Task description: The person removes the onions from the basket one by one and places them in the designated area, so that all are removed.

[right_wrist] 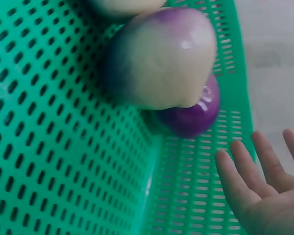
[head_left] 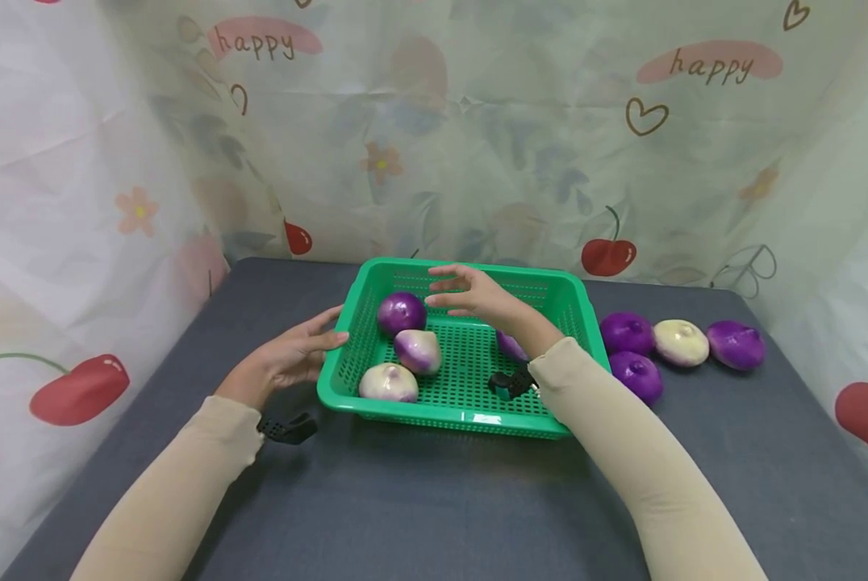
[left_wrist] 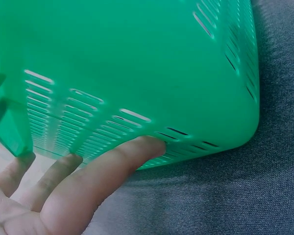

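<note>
A green plastic basket (head_left: 470, 415) with slotted walls stands on the grey table. Grouped in its left part are a purple onion (head_left: 402, 313), a white-and-purple onion (head_left: 418, 352) and a whitish onion (head_left: 389, 382). Another purple onion (head_left: 510, 347) is partly hidden behind the right wrist. My left hand (head_left: 296, 355) touches the basket's left side, its extended fingertips (left_wrist: 149, 146) against the outer wall. Over the basket's inside hovers my right hand (head_left: 477, 296), fingers spread and holding nothing. In the right wrist view, a white-and-purple onion (right_wrist: 161, 58) overlaps the purple one.
Right of the basket lie several more onions: two purple ones (head_left: 627, 333) beside it, a cream-white one (head_left: 682, 343), and a purple one (head_left: 736, 345) farthest right. A printed curtain (head_left: 463, 161) hangs behind the table and along both sides.
</note>
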Tool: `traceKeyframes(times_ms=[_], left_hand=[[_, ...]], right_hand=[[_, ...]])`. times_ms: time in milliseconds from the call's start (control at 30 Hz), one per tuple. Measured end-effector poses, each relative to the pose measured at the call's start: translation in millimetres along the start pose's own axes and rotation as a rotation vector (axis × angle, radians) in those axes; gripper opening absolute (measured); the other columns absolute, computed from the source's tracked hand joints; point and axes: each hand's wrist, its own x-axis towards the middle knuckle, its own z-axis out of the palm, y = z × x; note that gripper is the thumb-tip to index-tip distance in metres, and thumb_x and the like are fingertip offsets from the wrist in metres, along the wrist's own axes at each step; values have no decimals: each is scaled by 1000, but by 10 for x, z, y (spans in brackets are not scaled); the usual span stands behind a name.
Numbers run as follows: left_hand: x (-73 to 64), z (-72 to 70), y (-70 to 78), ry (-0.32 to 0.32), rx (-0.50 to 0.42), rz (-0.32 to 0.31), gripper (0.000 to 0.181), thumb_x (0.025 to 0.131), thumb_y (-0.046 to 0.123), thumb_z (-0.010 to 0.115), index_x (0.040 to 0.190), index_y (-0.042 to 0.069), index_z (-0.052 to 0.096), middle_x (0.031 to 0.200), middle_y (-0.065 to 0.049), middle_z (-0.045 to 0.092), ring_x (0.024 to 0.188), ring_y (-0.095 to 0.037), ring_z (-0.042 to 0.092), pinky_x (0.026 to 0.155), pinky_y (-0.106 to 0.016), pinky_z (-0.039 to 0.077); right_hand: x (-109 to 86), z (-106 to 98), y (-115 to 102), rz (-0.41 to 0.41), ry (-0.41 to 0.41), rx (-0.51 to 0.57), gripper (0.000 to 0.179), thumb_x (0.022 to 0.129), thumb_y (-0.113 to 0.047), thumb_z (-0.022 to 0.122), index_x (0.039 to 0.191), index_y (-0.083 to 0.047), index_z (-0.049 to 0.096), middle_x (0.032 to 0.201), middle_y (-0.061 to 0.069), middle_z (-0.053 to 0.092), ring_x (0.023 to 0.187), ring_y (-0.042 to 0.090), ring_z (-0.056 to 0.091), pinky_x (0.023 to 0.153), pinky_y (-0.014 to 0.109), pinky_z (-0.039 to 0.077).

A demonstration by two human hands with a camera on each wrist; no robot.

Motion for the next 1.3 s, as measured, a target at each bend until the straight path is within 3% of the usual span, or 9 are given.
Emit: traceKeyframes(times_ms=[333, 567, 900, 1300], left_hand=[[-4, 1, 6, 0, 0, -1, 72, 102, 18, 50, 156, 31, 4, 153, -24, 23, 118, -34, 56, 91, -58, 49], [0, -1, 9, -4, 2, 1, 71, 103, 17, 48, 156, 31, 4, 153, -24, 24, 115, -32, 59, 90, -56, 51], [1, -7, -3, 8, 3, -7, 72, 102, 20, 51, 156, 31, 4, 153, -23, 24, 116, -33, 58, 90, -57, 50], [27, -25, -25, 21, 28, -11, 72, 102, 21, 51, 156, 32, 5, 153, -22, 24, 119, -35, 56, 91, -58, 49]], right_hand=[[30, 31, 137, 56, -195, -171, 63, 91, -18, 68, 147, -13, 39, 150, 16, 40, 136, 33, 41, 110, 55, 34], [46, 50, 227, 50, -304, -294, 65, 91, -16, 67, 148, -13, 37, 151, 18, 37, 140, 32, 34, 107, 48, 40], [63, 118, 285, 100, -358, -360, 76, 84, -15, 76, 149, -21, 38, 149, 17, 34, 131, 32, 43, 100, 39, 46], [53, 122, 307, 26, -423, -402, 77, 85, -9, 73, 150, -15, 33, 137, 20, 50, 123, 28, 50, 95, 33, 48]])
